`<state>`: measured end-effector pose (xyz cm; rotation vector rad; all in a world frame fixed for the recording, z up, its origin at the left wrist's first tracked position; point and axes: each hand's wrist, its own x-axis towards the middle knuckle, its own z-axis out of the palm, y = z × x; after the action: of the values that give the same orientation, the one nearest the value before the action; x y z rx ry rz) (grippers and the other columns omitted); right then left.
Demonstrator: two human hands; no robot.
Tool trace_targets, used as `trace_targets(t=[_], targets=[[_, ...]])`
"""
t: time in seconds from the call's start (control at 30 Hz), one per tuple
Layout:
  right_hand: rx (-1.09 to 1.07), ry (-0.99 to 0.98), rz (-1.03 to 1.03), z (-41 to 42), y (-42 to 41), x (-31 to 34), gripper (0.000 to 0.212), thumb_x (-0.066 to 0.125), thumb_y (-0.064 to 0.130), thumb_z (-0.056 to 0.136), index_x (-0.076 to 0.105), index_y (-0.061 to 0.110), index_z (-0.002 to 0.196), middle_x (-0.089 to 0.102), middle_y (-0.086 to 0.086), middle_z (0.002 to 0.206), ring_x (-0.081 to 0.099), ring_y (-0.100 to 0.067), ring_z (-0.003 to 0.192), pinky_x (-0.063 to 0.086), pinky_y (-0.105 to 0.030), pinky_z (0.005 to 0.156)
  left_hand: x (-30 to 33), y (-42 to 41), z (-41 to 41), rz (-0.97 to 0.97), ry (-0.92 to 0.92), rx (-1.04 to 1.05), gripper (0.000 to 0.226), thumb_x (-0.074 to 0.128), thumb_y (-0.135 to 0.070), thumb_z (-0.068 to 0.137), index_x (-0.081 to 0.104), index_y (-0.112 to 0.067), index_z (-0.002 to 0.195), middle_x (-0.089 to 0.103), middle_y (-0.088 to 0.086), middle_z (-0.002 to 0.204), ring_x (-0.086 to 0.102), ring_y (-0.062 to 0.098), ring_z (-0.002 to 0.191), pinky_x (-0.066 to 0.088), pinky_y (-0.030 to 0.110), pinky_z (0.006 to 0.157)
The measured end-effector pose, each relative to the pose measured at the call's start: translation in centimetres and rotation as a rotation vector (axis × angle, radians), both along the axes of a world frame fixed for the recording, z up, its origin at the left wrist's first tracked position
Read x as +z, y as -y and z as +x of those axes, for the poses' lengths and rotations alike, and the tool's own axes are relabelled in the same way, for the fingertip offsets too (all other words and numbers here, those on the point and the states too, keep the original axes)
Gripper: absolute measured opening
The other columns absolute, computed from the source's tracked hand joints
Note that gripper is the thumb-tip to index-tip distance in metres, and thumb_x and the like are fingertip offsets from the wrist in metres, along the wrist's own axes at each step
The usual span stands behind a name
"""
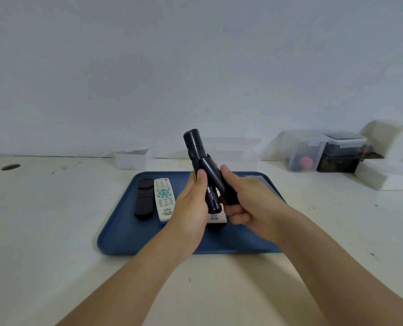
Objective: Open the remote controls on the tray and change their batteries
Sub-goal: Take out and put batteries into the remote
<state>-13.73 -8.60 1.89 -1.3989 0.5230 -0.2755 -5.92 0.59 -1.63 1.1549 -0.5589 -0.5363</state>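
One remote is open so far, by my read: the black remote (197,150) I'm holding up over the blue tray (130,234), nose tilted away toward the tray's far edge. Its battery cover (215,180) is lifted off the back and sits skewed across the body, and a blue/purple battery (211,198) shows in the bay below it. Looks like the old cell's not out yet, but can't be sure whether it's old or fresh.

Still to do, judging from how things lie: two more remotes flat near the tray's left edge, a second black remote (144,198) and a white remote (164,200) w/ green buttons, side by side, just touching or nearly. Both face up, no sign they've been opened. Another white remote (217,218) pokes out under my hands mid-tray; mostly hidden, can't tell its state. Clear packet (259,178) near the tray's far right corner, maybe spare batteries, too blurred to say.

Fingers: left hand (193,203) wraps the remote body from the left, thumb up along the side near the cover's top. Right hand (245,198) grips the loose cover, thumb on its upper face, other fingers curled under at the lower end. Both closed on something, neither spread.

Bench beyond the tray: white box (131,158), clear storage tubs (322,149) toward the far right corner.
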Motion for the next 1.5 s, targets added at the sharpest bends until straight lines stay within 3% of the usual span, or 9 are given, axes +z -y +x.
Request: trace_targets(t=[0.3,0.47,0.57,0.77,0.9,1.13,1.27,1.37,1.5], targets=[[-0.061,0.004,-0.255,0.5,-0.8,-0.8,0.059,0.051,0.051,0.099,0.058,-0.006,0.110,0.063,-0.010,0.075,0.057,-0.017,0.047,0.046,-0.025,0.041,-0.2,0.1,0.5,-0.087,-0.094,-0.037,0.047,0.026,-0.051,0.105,0.061,-0.026,0.124,0.070,0.005,0.127,0.068,0.022,0.114,0.052,0.044,0.096],[0.057,0.053,-0.130,0.1,-0.5,-0.8,0.052,0.055,0.048,0.098,0.058,-0.002,0.110,0.064,-0.011,0.079,0.057,-0.019,0.051,0.043,-0.024,0.042,-0.2,-0.1,0.6,-0.061,0.115,-0.051,0.040,0.035,-0.051,0.099,0.054,-0.027,0.126,0.073,-0.006,0.118,0.070,0.010,0.102,0.058,0.029,0.080],[0.104,0.062,-0.151,0.0,-0.5,-0.9,0.045,0.054,0.051,0.097,0.062,0.006,0.097,0.063,-0.008,0.069,0.054,-0.019,0.053,0.042,-0.024,0.043,0.3,-0.4,0.4,-0.027,0.258,-0.035,0.027,0.041,-0.030,0.105,0.047,-0.018,0.129,0.070,-0.005,0.110,0.068,-0.003,0.091,0.055,0.015,0.066],[-0.036,0.177,-0.144,0.6,-1.0,-1.5,0.041,0.063,0.051,0.091,0.067,0.010,0.088,0.055,-0.005,0.066,0.043,-0.016,0.046,0.032,-0.020,0.037,0.4,-0.7,0.1,0.001,0.243,-0.018,0.030,0.036,-0.035,0.106,0.058,-0.022,0.122,0.073,-0.006,0.114,0.067,-0.001,0.106,0.049,0.015,0.088],[-0.092,0.231,-0.167,0.9,-1.0,-1.6,0.038,0.066,0.047,0.090,0.059,0.011,0.082,0.040,-0.004,0.059,0.034,-0.014,0.046,0.025,-0.018,0.037,0.9,-0.8,-0.2,-0.018,0.177,-0.002,0.039,0.050,-0.045,0.100,0.067,-0.016,0.119,0.073,-0.006,0.119,0.064,0.012,0.119,0.046,0.039,0.109],[-0.129,0.259,-0.517,1.4,-0.8,-2.4,0.056,0.069,0.044,0.089,0.046,-0.001,0.064,0.046,-0.017,0.058,0.044,-0.020,0.049,0.039,-0.028,0.045,2.1,-1.6,1.1,-0.297,-0.071,0.072,0.017,0.048,-0.008,0.104,0.047,-0.012,0.121,0.072,0.015,0.110,0.073,0.029,0.102,0.061,0.036,0.081],[-0.164,0.288,-0.620,1.4,-1.1,-2.4,0.059,0.068,0.045,0.089,0.049,-0.005,0.065,0.056,-0.020,0.058,0.048,-0.020,0.049,0.047,-0.045,0.051,2.1,-1.4,0.7,-0.328,-0.020,0.104,0.039,0.049,-0.016,0.105,0.034,-0.027,0.139,0.072,0.013,0.114,0.074,0.034,0.097,0.061,0.041,0.081],[-0.221,0.264,-0.699,1.4,-1.3,-2.4,0.056,0.070,0.049,0.086,0.046,0.008,0.056,0.046,0.000,0.047,0.045,-0.017,0.048,0.049,-0.045,0.055,2.4,-1.5,1.2,-0.361,-0.005,0.165,0.061,0.050,-0.017,0.105,0.020,-0.047,0.147,0.070,0.006,0.118,0.075,0.034,0.095,0.060,0.044,0.086],[-0.373,0.272,-0.723,1.3,-1.4,-2.1,0.066,0.069,0.056,0.083,0.035,0.009,0.053,0.031,0.001,0.046,0.033,-0.014,0.047,0.037,-0.035,0.051,2.1,-1.9,1.5,-0.242,0.179,0.211,0.022,0.038,-0.017,0.109,0.042,-0.030,0.126,0.071,0.004,0.094,0.073,0.026,0.091,0.060,0.044,0.081]])
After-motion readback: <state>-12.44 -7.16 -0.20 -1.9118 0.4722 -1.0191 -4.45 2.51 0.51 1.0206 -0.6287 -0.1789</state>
